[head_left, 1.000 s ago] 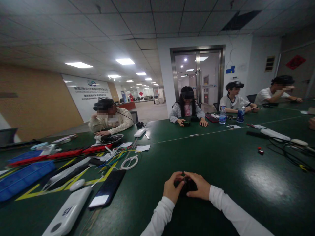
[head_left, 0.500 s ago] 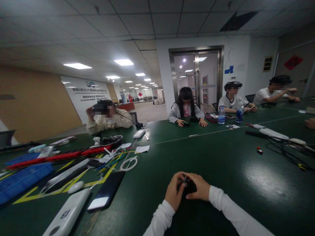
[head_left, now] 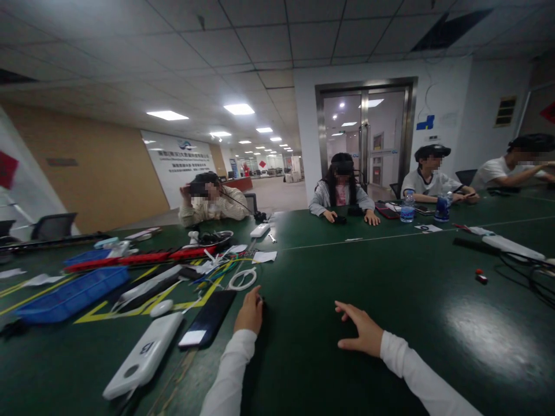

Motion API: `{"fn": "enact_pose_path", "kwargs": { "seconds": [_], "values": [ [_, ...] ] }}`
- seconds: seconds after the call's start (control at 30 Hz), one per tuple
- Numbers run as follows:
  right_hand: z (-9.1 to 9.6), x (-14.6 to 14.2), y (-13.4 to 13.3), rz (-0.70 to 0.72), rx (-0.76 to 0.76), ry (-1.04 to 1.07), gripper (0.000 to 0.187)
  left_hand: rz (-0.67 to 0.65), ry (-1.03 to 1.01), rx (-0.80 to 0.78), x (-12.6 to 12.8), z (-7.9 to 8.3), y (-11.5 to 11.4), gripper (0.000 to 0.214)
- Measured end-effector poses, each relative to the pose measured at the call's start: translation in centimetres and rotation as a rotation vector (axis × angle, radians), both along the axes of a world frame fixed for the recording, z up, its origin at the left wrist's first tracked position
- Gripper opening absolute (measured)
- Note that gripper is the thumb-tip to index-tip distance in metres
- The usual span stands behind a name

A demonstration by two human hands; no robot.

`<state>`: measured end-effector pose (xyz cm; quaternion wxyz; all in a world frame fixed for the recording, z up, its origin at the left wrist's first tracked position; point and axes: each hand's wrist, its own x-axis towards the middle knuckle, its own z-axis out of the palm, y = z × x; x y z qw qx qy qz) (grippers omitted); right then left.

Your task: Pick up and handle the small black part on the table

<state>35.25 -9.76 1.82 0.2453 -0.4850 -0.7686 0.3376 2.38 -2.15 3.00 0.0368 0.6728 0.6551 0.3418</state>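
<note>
My left hand (head_left: 250,311) is above the green table, just right of the dark phone-like slab (head_left: 208,318) and near a coiled white cable (head_left: 243,279). Its fingers are curled. A small dark bit shows at the fingertips, too small to name. To the right, my right hand (head_left: 361,330) has its thumb and fingers spread, with nothing between them. Bare green tabletop (head_left: 299,323) lies between the two hands.
At left are a white power bank (head_left: 145,353), a white round piece (head_left: 162,308), a blue tray (head_left: 73,297) and tangled wires. A small red-and-black object (head_left: 481,277) and a white power strip (head_left: 514,247) are at right. Several people wearing headsets sit across the table (head_left: 312,260).
My hands were together around a small dark object. Now they are apart, the left moved left and the right hand opened. The view has turned slightly left.
</note>
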Motion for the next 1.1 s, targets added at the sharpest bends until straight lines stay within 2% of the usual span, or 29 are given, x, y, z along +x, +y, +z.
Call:
{"fn": "enact_pose_path", "kwargs": {
  "seconds": [0.07, 0.13, 0.4, 0.57, 0.87, 1.0, 1.1],
  "values": [
    [0.0, 0.1, 0.0, 0.006, -0.009, -0.001, 0.082, 0.105, -0.046, 0.062, -2.4, -0.1, 0.4, 0.042],
    [0.2, 0.2, -0.2, 0.009, -0.006, 0.003, 0.081, 0.128, -0.056, 0.101, -3.8, -0.4, 0.6, 0.043],
    [1.5, 0.7, -1.3, 0.038, 0.025, 0.036, 0.075, 0.245, -0.021, 0.237, -5.7, -1.6, 1.3, 0.042],
    [1.5, 0.6, -1.3, 0.040, 0.046, 0.030, 0.075, 0.279, 0.008, 0.169, -6.0, -1.9, 1.6, 0.041],
    [1.7, 0.7, -1.5, 0.045, 0.037, 0.038, 0.072, 0.225, 0.046, 0.074, -5.9, -2.3, 2.1, 0.041],
    [1.7, 0.8, -1.5, 0.040, 0.031, 0.045, 0.071, 0.200, 0.070, 0.001, -5.7, -1.9, 1.7, 0.038],
    [1.6, 0.8, -1.5, 0.036, 0.028, 0.052, 0.070, 0.167, 0.081, -0.007, -4.6, -1.3, 1.1, 0.034]
  ]
}}
